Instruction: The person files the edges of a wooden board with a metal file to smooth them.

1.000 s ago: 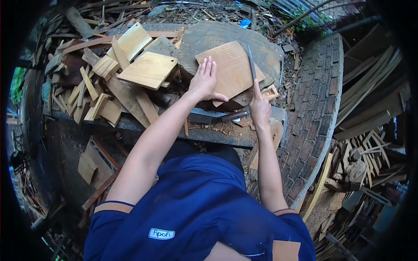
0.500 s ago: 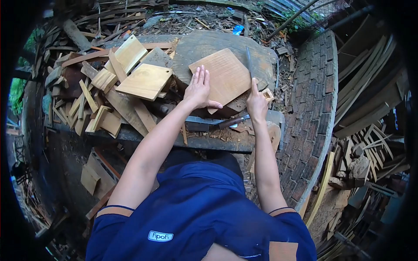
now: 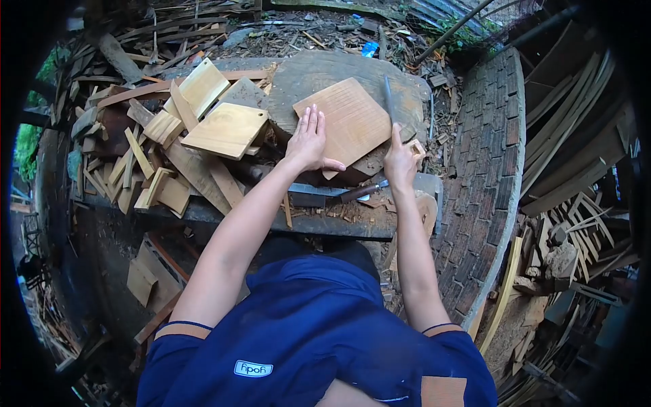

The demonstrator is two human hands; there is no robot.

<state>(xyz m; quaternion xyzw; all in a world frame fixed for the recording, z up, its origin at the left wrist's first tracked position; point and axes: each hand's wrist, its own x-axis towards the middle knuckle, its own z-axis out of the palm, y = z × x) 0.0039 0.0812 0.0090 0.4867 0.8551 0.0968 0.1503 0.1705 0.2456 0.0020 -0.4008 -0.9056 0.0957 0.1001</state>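
Observation:
My left hand lies on a flat wooden board, fingers stretched over its left part and thumb spread near its front corner. The board has angled edges and rests on a thick wooden block. My right hand is closed round the near end of a long, narrow metal file, its forefinger laid along the tool. The file runs away from me beside the board's right edge; its grip is mostly hidden in my hand. In front of the block lies a tool with a brown handle and a dark end.
Cut wooden boards and offcuts are heaped left of the block on a dark bench. A brick ledge curves along the right. Beyond it stand piles of wood strips. A blue scrap lies on the ground behind.
My right hand has turned slightly, and the file has shifted a little nearer to me along the board's edge. My left hand stays on the board.

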